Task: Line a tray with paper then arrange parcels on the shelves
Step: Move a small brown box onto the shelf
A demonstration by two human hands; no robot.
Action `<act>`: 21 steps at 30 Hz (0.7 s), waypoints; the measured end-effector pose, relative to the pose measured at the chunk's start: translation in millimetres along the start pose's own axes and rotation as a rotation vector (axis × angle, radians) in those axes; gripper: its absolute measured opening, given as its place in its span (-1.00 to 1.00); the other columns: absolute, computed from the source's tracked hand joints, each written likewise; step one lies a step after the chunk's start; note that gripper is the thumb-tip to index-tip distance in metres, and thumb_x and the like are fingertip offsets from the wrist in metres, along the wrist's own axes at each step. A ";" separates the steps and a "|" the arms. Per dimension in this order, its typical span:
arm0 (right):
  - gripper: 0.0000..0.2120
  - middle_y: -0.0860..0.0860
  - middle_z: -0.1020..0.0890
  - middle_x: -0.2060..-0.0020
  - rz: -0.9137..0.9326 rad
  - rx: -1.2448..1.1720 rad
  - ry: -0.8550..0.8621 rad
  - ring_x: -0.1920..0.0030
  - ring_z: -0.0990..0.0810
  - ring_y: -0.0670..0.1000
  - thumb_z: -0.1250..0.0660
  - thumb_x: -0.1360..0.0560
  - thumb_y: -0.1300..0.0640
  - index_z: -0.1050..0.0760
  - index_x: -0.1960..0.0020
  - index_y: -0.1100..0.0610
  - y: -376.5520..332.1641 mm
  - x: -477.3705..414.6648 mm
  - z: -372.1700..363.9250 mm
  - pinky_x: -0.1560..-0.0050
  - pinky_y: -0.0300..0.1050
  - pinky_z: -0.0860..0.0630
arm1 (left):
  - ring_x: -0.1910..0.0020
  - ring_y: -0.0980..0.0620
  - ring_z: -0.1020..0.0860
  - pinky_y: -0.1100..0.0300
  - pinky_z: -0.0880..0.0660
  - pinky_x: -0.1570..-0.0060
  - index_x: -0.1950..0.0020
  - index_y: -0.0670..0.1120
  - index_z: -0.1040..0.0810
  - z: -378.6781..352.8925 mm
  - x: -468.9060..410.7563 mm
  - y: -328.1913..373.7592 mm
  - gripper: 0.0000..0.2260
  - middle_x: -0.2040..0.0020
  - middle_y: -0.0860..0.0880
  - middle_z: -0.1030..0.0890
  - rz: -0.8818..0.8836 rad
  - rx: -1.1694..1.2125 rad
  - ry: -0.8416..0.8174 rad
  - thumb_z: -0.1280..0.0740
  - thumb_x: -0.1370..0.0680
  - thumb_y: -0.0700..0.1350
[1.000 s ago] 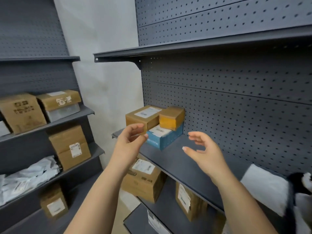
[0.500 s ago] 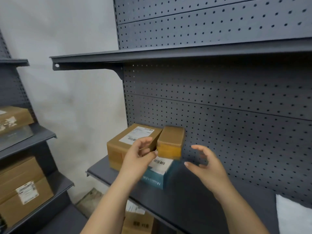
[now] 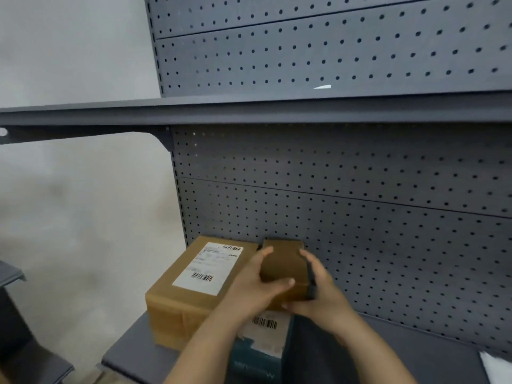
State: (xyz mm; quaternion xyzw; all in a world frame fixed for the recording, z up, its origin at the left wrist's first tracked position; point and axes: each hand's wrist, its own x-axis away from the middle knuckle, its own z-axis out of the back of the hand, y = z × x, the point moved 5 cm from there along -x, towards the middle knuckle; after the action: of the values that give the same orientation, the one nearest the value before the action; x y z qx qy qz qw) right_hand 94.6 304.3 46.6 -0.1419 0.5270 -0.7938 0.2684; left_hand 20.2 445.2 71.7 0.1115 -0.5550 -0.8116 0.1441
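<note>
A person's two bare hands close around a small brown parcel [image 3: 282,263] on a grey metal shelf [image 3: 388,353], seen from the head camera. The left hand [image 3: 250,289] wraps the parcel's near left side, thumb laid across its top and fingers curled against the front face; the right hand [image 3: 318,293] clasps the right side and lower front corner, fingers bent snugly to the cardboard (a dark strip runs down that right edge, and what it is cannot be told). The small parcel sits on top of a teal box [image 3: 263,353], whose white barcode label shows just beneath the hands. Touching the teal box on the left stands a larger brown parcel [image 3: 194,289] with a white shipping label on its top face, set close to the perforated back panel [image 3: 388,217]. An upper shelf [image 3: 249,110] spans the frame above, with more pegboard rising behind it. A pale plastered wall [image 3: 77,203] fills the left side, and the corner of something white [image 3: 496,367] lies at the shelf's far right edge
</note>
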 end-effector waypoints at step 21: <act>-0.15 -0.04 -0.40 -0.32 0.015 0.019 0.480 -0.24 -0.48 -0.01 -0.58 -0.28 0.22 -0.26 -0.42 -0.20 -40.2 79.2 -1.0 -0.26 -0.04 -0.51 | -0.16 0.11 -0.54 0.09 -0.57 -0.13 -0.23 0.32 -0.44 -0.2 22.6 23.7 -0.49 -0.20 0.14 -0.53 -0.245 0.164 -0.283 -0.55 -0.39 -0.01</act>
State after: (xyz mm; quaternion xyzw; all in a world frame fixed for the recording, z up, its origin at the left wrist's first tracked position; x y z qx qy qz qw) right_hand 18.4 271.6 78.4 0.0574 0.5691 -0.8077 0.1427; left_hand 1.8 428.8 93.2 0.0745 -0.6164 -0.7826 -0.0449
